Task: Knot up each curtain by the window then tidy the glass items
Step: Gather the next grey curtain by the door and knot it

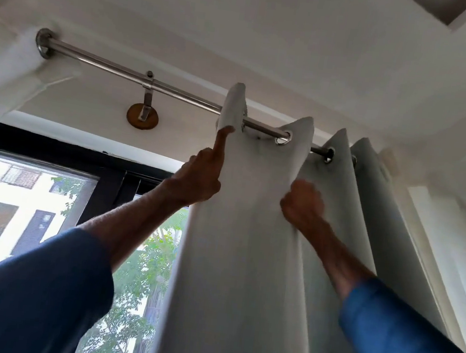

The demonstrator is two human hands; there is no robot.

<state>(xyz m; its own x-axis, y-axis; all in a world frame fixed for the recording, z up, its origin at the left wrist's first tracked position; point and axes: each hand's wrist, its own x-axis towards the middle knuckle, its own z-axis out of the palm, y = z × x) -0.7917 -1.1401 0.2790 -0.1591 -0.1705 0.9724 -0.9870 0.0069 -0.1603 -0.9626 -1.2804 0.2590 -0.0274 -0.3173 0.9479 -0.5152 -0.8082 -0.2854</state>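
A pale grey-white eyelet curtain [248,237] hangs in folds from a steel rod [121,71] above the window. My left hand [201,175] grips the curtain's left edge high up, its index finger stretched up toward the first eyelet. My right hand [303,204] is closed on a fold of the same curtain, a little lower and to the right. Both arms reach up in blue sleeves. No glass items are in view.
The window [27,189] with a dark frame lies to the left, showing buildings and green trees outside. A rod bracket on a round wooden mount [143,115] sits above it. White wall and ceiling surround the rod; a wall corner stands at right.
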